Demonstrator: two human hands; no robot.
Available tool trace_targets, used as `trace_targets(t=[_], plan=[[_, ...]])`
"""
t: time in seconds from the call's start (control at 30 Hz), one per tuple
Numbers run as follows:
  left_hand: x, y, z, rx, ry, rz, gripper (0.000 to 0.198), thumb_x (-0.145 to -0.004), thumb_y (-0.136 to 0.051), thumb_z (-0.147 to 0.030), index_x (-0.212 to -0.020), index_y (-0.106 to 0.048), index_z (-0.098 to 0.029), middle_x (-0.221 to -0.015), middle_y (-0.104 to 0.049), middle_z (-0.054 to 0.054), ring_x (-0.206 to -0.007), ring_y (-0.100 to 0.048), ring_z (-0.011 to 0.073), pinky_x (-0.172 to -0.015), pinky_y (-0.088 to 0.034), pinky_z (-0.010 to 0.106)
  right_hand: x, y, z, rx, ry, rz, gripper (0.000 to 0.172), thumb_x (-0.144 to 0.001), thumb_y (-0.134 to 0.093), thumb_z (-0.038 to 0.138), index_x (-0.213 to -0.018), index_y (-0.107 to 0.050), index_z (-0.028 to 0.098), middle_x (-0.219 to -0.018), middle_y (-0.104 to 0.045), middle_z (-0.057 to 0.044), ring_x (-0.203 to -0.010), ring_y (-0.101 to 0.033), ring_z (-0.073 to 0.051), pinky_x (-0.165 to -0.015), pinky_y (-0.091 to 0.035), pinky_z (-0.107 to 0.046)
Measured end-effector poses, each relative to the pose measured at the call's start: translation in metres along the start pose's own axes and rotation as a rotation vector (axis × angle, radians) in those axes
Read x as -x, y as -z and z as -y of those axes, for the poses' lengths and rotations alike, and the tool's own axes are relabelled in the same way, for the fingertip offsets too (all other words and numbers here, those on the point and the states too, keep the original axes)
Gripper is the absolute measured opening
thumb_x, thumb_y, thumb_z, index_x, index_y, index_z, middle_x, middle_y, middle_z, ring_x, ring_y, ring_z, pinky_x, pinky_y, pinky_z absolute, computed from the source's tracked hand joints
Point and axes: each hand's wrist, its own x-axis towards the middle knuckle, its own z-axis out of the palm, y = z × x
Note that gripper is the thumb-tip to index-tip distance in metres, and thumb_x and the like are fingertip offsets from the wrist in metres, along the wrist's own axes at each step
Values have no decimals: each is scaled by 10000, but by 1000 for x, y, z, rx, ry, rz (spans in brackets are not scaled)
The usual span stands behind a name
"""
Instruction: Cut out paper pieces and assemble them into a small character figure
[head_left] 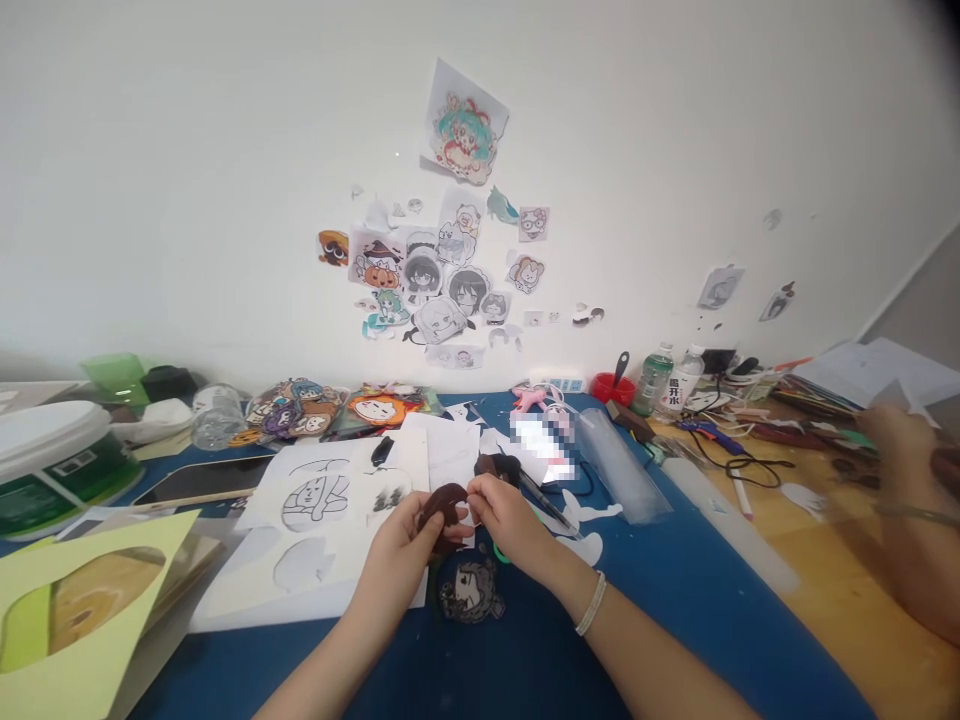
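Note:
My left hand (401, 550) and my right hand (506, 515) meet over the blue mat (675, 600). Both pinch a small dark brown cut-out piece (442, 500) between fingers and thumbs. Just below them lies a cut-out cartoon head with dark hair (470, 592). Another dark brown piece (496, 465) lies just beyond my right hand. White sheets with line drawings and cut holes (322, 500) lie under and left of my hands.
A phone (199, 482) and a green-and-white tub (52, 460) are at the left, a yellow-green card with a cut hole (90, 600) at the near left. Bottles (654, 378), a red cup (611, 386) and cables are at the back right. Another person's arm (911, 520) reaches in from the right.

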Motion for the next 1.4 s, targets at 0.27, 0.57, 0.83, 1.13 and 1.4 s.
trace_targets(t=[0.27, 0.57, 0.83, 1.13, 1.4], plan=[[8, -4, -8, 222, 103, 31, 247, -725, -642, -281, -923, -572, -152, -917, -686, 80, -756, -659, 175, -757, -501, 303, 0, 11, -2, 130, 143, -20, 180, -905, -338, 155, -813, -492, 172, -779, -555, -43, -721, -509, -166, -610, -393, -261], [7, -3, -10, 345, 144, 40, 178, -779, -576, -174, -951, -571, -129, -865, -685, 78, -706, -645, 140, -740, -511, 270, 4, 11, -8, 452, 366, -176, 211, -894, -336, 111, -815, -525, 159, -673, -520, -34, -610, -434, -156, -511, -306, -264], [-1, 3, -14, 438, 203, 52, 134, -753, -511, -67, -846, -605, -84, -720, -665, 87, -575, -591, 111, -593, -519, 227, 8, 10, 0, 550, 511, -220, 204, -907, -345, 149, -905, -546, 184, -719, -560, -50, -637, -459, -166, -543, -325, -290], [-12, 32, -26, 325, 15, -208, 166, -761, -471, -55, -897, -564, -67, -794, -679, 131, -607, -644, 155, -657, -551, 299, 2, 32, -16, 429, 149, -283, 267, -877, -307, 168, -689, -496, 183, -565, -489, -22, -506, -444, -149, -479, -285, -257], [-8, 27, -23, 313, 64, -58, 210, -792, -475, -117, -978, -568, -82, -882, -679, 130, -670, -655, 173, -695, -535, 319, -5, 26, -26, 448, 73, -150, 192, -857, -402, 156, -780, -577, 177, -666, -599, -42, -611, -537, -158, -519, -329, -236]])
